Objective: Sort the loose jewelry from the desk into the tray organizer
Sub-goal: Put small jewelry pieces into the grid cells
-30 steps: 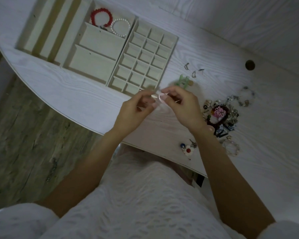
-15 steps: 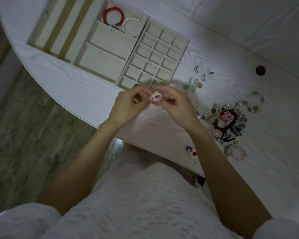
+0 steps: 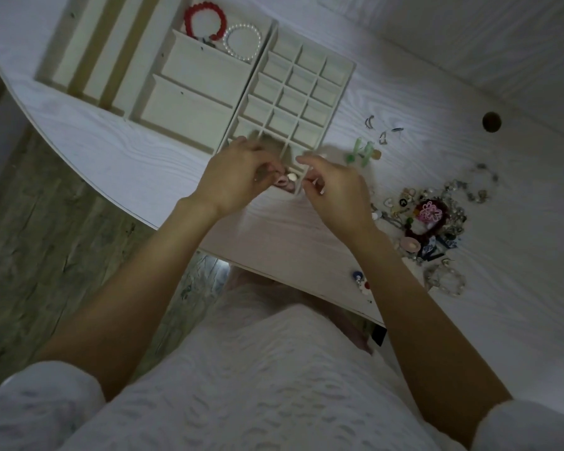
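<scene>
My left hand [image 3: 238, 177] and my right hand [image 3: 337, 190] hover over the near corner of the beige grid tray [image 3: 350, 73]. A small pink earring [image 3: 282, 183] with a pale bead lies in the nearest compartment, between the two hands. The fingertips of my left hand pinch its left side. My right hand sits just to its right, thumb and forefinger apart and loosely curled, with nothing seen in them. The loose jewelry pile [image 3: 432, 216] lies on the desk to the right.
A beige tray with large compartments [image 3: 192, 102] adjoins the grid tray and holds a red bracelet [image 3: 205, 19] and a pearl bracelet [image 3: 243, 39]. Green pieces [image 3: 363, 151], small silver earrings [image 3: 370, 122], a blue-and-red piece [image 3: 360, 279] and a clear bead bracelet [image 3: 446, 281] lie loose. The desk edge runs beneath my wrists.
Both hands carried the pink earring forward from above the desk to the grid tray's near corner. It now sits in the compartment, and my right hand has drawn off it.
</scene>
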`<state>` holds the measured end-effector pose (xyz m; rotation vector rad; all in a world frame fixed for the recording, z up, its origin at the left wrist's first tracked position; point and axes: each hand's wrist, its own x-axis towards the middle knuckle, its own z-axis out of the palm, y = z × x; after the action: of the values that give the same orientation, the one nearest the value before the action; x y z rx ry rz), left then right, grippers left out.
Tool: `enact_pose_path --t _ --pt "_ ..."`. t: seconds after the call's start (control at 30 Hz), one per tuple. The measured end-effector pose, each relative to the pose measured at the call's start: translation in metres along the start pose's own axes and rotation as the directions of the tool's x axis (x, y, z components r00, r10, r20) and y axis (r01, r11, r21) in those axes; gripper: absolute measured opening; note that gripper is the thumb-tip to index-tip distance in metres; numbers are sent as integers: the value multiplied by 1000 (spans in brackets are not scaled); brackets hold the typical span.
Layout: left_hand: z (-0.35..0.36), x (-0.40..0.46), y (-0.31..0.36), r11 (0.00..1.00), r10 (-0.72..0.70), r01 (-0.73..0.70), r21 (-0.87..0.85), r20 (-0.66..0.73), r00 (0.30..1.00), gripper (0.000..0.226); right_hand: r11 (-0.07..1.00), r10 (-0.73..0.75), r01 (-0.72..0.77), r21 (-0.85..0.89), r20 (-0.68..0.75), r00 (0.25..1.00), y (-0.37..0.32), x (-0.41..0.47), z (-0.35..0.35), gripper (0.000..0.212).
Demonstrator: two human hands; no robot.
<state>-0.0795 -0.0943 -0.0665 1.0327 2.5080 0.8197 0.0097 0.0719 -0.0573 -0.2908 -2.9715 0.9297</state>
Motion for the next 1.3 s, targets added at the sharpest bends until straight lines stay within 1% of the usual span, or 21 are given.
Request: enact_pose_path --t 0.03,0.1,0.2,0.3,0.4,0.53,0.67,0.77,0.83,0.9,1.0,1.03,1.17,1.3 --pt "2 -1 0 998 33 -31 59 -27 999 17 1000 9 -9 5 -18 1000 1 -1 0 31" --pt "3 -3 0 991 62 -51 120 -87 994 20 1000 26 -26 13 -59 998 3 -2 0 27" --pt "2 -9 -3 980 98 -65 188 -169 981 14 999 28 -30 -22 -73 997 4 -1 2 17" --pt "6 -15 -3 955 186 -141 260 -158 970 18 997 20 -24 -78 -49 999 0 7 7 11" --pt "12 -21 1 948 171 -127 293 -130 977 25 986 -31 33 -164 13 999 -6 16 10 9" --pt "15 -25 4 953 130 -85 292 -140 982 29 957 -117 158 -245 172 978 -8 28 8 14" --pt "18 -25 2 951 128 -79 298 -149 981 28 930 -129 233 -285 340 932 -7 43 -3 15" --pt "21 -24 3 964 98 -53 262 -159 982 28 904 -142 291 -312 423 895 -7 52 -7 12" --pt "23 -23 1 978 71 -35 208 -166 984 28 910 -150 307 -280 467 871 -5 56 -7 9" --pt "24 -23 -3 984 52 -22 176 -173 984 28 939 -145 282 -198 515 845 -2 59 -8 6" --pt "26 -21 -8 986 50 -21 165 -174 984 26 972 -138 216 -91 520 843 4 58 -10 6" --pt "26 -20 -8 987 55 -27 159 -176 983 25 970 -145 225 -98 511 848 5 58 -10 6" --pt "26 -20 -11 985 87 -55 165 -194 977 25 924 -181 309 -225 456 871 4 58 -10 9" --pt "26 -20 -14 976 151 -116 182 -193 969 23 861 -265 430 -273 481 836 -1 57 -11 15"
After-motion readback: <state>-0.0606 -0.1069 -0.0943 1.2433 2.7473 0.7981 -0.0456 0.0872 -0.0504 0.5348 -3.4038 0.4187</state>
